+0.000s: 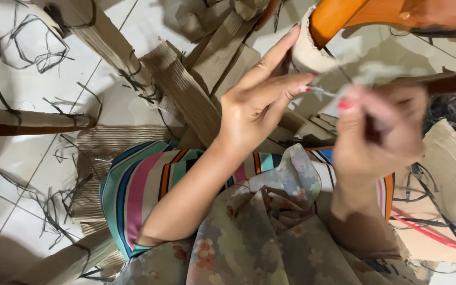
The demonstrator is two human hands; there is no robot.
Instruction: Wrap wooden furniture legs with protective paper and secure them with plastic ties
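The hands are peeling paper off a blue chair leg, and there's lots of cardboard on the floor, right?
Not quite. In the head view the chair leg is orange wood, not blue. The left hand and right hand do work at its paper wrap, and cardboard does lie on the floor.
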